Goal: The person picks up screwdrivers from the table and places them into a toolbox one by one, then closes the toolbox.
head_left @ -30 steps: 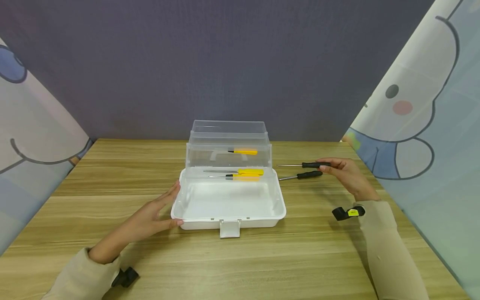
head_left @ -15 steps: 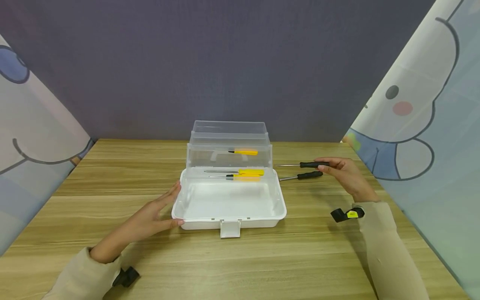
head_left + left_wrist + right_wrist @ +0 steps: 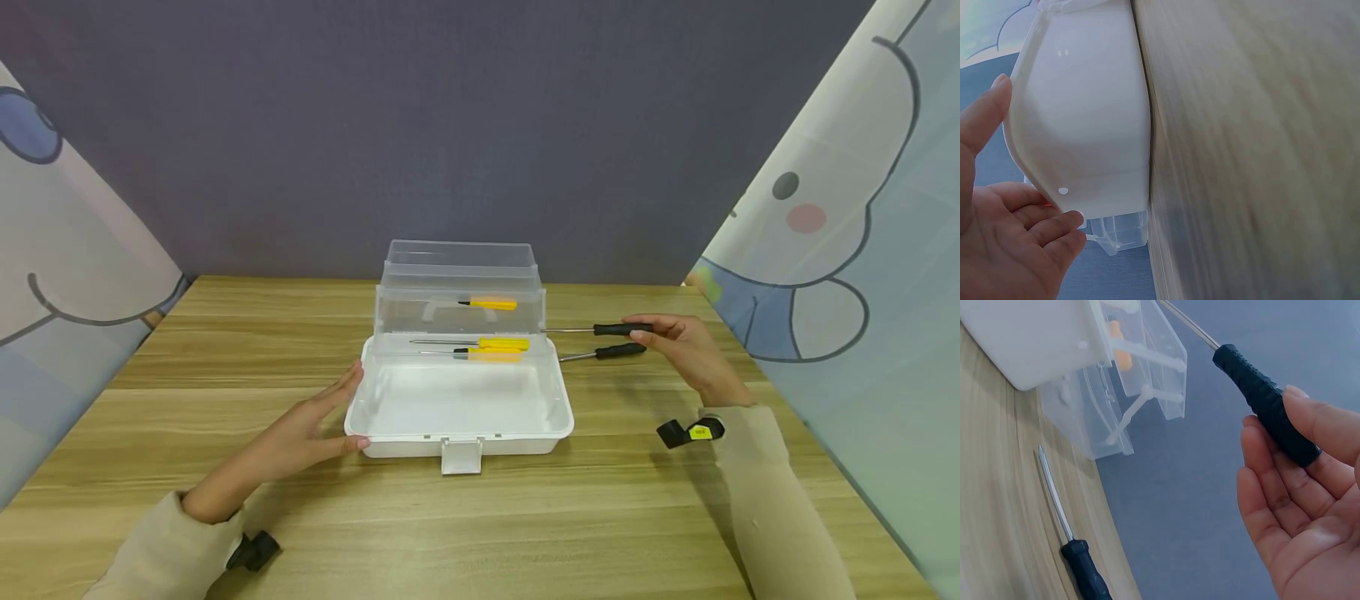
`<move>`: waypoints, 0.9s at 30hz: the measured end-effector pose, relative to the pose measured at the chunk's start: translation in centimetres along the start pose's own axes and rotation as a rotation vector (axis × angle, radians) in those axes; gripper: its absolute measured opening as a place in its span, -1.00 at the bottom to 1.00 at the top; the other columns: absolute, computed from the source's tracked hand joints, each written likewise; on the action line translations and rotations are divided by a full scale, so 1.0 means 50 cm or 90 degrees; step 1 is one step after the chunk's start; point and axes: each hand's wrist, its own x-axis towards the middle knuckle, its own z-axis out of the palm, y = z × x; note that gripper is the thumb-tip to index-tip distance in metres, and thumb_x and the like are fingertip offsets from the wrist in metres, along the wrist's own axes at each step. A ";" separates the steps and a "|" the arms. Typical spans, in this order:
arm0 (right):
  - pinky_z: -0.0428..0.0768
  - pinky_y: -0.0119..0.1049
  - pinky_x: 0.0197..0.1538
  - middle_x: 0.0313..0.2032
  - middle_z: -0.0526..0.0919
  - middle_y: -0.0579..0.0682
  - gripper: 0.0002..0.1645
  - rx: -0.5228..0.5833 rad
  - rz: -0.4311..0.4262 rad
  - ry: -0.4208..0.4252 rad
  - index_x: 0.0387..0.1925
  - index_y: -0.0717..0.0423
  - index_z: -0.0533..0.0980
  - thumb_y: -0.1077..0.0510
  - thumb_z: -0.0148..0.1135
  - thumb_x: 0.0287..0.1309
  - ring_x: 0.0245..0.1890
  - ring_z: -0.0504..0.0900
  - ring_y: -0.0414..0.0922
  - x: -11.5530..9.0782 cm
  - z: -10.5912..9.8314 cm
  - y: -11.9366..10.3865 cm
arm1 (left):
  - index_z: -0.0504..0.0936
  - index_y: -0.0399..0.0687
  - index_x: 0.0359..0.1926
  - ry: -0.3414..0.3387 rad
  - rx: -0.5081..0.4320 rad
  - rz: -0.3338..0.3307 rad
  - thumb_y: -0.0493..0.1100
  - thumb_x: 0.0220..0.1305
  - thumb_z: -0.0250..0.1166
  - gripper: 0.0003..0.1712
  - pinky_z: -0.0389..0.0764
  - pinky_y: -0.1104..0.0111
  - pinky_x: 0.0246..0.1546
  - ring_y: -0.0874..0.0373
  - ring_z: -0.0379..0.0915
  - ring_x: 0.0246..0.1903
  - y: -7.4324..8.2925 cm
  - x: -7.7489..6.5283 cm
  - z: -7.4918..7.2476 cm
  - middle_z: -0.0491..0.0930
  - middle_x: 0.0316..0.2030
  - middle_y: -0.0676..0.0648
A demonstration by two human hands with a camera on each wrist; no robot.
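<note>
"Grip of the left hand (image 3: 303, 437), state?"

"Fingers spread, not closed round anything. Thumb at the front left corner of the white plastic toolbox (image 3: 517, 446), other fingers along its left side."

"Toolbox?"

"Mid worktop (image 3: 525, 525), standing open, white clasp (image 3: 461, 458) hanging at the front. Clear plastic tiers (image 3: 405, 318) behind, on hinged arms."

"Contents?"

"Three yellow-handled screwdrivers. Upper one (image 3: 495, 305) shows through clear plastic. Middle one (image 3: 504, 343) and lower one (image 3: 487, 355) lie close together, shafts pointing left. Can't tell exactly which tier each sits in."

"Right of that?"

"Loose black-handled screwdriver (image 3: 617, 352), lying on the worktop, tip just beside the toolbox. Then the held black-handled screwdriver (image 3: 611, 330), lifted off the worktop, shaft pointing left, tip by the right edge of the clear tiers. Touching or not, can't tell."

"Right grip?"

"Right hand (image 3: 688, 346) pinches that one by the handle, thumb on one side, fingers on the other."

"Far right?"

"Black wrist camera (image 3: 690, 431) with a yellow label, beige sleeve (image 3: 772, 500), cartoon-print curtain (image 3: 832, 242)."
</note>
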 end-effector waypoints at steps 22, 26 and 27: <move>0.47 -0.47 -0.06 -0.19 0.67 -0.32 -0.57 0.070 -0.012 -0.014 0.09 0.25 0.52 0.12 0.21 0.24 -0.12 0.54 -0.27 0.007 0.060 -0.018 | -0.09 -0.20 0.46 -0.006 -0.016 -0.012 0.01 0.17 0.34 0.04 -0.15 0.79 0.11 -0.30 -0.23 0.39 0.001 0.000 0.003 -0.18 0.45 -0.27; 0.46 -0.46 -0.04 -0.18 0.68 -0.32 -0.54 0.080 -0.008 -0.019 0.10 0.28 0.50 0.11 0.20 0.25 -0.05 0.53 -0.27 0.008 0.068 -0.020 | -0.09 -0.20 0.46 -0.006 -0.020 -0.012 0.01 0.17 0.34 0.04 -0.15 0.79 0.11 -0.30 -0.24 0.39 0.002 -0.001 0.002 -0.19 0.45 -0.25; 0.46 -0.46 -0.03 -0.19 0.68 -0.32 -0.53 0.079 -0.008 -0.020 0.11 0.30 0.49 0.10 0.20 0.25 -0.04 0.52 -0.27 0.009 0.071 -0.021 | -0.09 -0.20 0.46 -0.007 -0.021 -0.012 0.01 0.17 0.34 0.04 -0.15 0.79 0.11 -0.30 -0.25 0.39 0.002 -0.001 0.002 -0.19 0.45 -0.24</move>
